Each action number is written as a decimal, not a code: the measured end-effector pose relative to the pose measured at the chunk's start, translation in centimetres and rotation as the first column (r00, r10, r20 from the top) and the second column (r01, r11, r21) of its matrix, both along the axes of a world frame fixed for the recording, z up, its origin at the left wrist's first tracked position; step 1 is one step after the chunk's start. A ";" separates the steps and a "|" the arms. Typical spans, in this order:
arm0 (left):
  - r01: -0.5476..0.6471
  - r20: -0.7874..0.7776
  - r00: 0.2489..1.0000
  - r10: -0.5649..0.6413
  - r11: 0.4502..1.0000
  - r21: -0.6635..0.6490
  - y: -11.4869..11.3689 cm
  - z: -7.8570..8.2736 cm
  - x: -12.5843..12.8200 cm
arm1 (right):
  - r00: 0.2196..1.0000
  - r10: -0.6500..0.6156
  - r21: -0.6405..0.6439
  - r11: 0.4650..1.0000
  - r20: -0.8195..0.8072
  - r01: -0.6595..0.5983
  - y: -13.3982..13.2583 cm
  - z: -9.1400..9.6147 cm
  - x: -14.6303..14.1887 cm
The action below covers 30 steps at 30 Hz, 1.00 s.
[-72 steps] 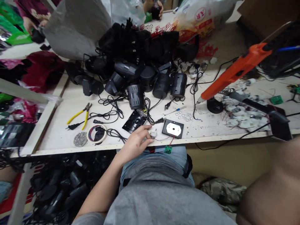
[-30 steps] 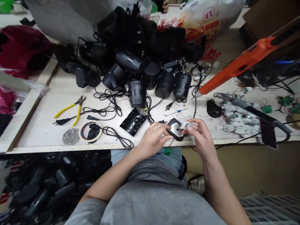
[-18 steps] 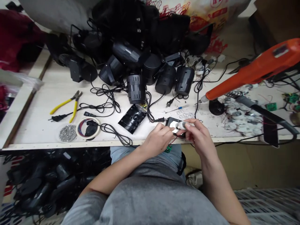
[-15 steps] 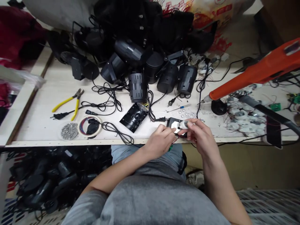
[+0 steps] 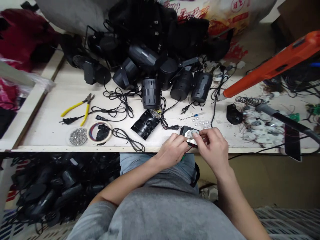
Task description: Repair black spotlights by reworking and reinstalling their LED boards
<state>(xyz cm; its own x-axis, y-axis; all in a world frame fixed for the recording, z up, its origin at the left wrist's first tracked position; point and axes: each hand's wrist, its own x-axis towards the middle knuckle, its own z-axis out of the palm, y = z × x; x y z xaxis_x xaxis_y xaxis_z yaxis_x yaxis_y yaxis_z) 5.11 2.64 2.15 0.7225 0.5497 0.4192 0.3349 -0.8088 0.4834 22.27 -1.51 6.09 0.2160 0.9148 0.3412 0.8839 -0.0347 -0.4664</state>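
At the table's front edge lies a black plastic housing (image 5: 183, 130) with a light inner face. My right hand (image 5: 214, 146) pinches a small round white-and-grey part (image 5: 192, 134), resembling a small motor, against that inner face. My left hand (image 5: 173, 150) is closed at the housing's near left side; whatever its fingertips hold is hidden. A bit of green (image 5: 183, 156) shows below the left fingers. Left of the hands, an open black housing half (image 5: 145, 125) lies on the table.
Black lamp bodies (image 5: 151, 93) with cords crowd the back. Yellow-handled pliers (image 5: 87, 111), a dish of screws (image 5: 77, 136) and a tape roll (image 5: 110, 135) lie left. A blue-handled screwdriver (image 5: 193, 115) lies ahead. An orange power screwdriver (image 5: 262, 70) and white parts (image 5: 262, 128) are right.
My right hand has lowered the white part onto the housing's inner face and turned over it. My left hand stays by the housing. The view has shifted slightly.
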 end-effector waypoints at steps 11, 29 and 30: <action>0.003 -0.074 0.997 0.001 0.999 0.054 0.0 -0.5 0.1 | 0.890 0.439 -0.009 0.897 0.122 -0.441 1.3 0.5 1.3; -0.070 0.303 0.940 0.153 0.961 -0.269 0.4 1.4 -0.3 | 0.951 0.042 0.429 0.898 -0.306 0.099 2.8 3.3 5.1; -0.071 0.321 0.930 0.176 0.947 -0.313 0.6 1.8 -0.3 | 0.915 -0.018 0.477 0.849 -0.404 0.227 3.8 3.9 5.9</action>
